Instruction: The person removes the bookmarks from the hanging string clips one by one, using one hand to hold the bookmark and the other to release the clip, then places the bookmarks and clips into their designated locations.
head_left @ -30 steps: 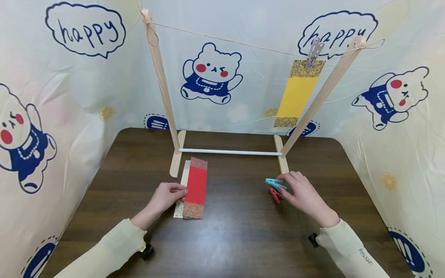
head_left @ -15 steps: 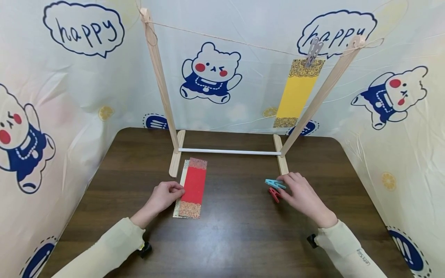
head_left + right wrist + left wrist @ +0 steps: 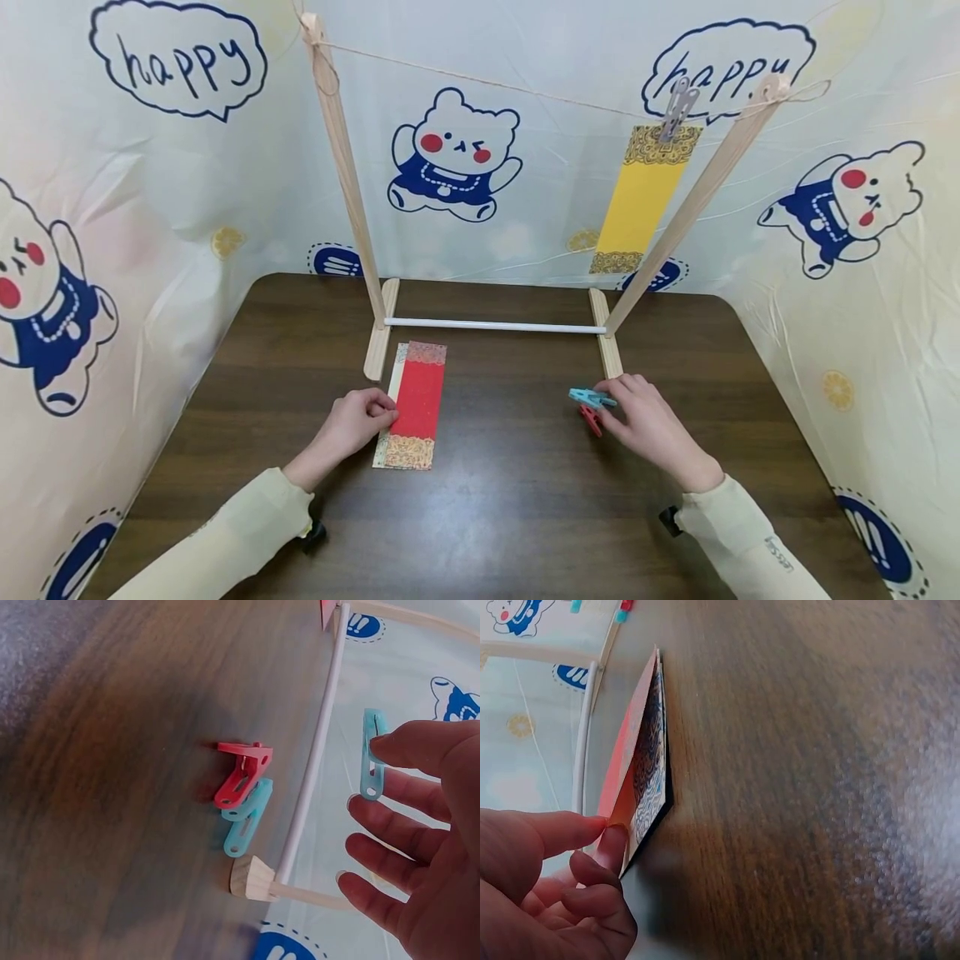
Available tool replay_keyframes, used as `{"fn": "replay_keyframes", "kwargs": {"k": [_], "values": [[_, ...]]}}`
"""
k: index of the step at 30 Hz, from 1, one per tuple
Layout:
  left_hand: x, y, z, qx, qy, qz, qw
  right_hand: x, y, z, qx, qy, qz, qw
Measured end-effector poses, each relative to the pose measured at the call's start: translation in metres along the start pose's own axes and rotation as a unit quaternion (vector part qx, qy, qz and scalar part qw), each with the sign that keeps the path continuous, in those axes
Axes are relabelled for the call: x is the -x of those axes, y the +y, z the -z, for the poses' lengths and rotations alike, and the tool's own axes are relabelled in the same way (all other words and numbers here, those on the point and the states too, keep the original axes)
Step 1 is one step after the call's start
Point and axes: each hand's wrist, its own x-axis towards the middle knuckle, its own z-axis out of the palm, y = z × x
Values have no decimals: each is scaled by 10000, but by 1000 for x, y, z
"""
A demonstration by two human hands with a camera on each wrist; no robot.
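while the left hand (image 3: 352, 423) pinches the near-left edge of the red strip (image 3: 417, 402), one more patterned strip (image 3: 651, 765) lies under it, both long axes running from the person toward the wooden frame (image 3: 378, 342). the right hand (image 3: 647, 417) pinches one blue clip (image 3: 370, 754) off the table (image 3: 510, 500); one red clip (image 3: 244, 774) and another blue clip (image 3: 247, 817) lie touching beside the frame's foot. one yellow strip (image 3: 639, 200) hangs lengthwise down.
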Motion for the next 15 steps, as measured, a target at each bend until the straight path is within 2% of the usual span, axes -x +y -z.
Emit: {"fn": "replay_keyframes", "kwargs": {"k": [8, 15], "values": [[1, 0, 1, -88, 19, -60, 9999, 3, -2, -8, 16, -12, 17, 10000], [1, 1, 2, -134, 63, -96, 9998, 6, -3, -17, 119, 25, 282, 9995]]}}
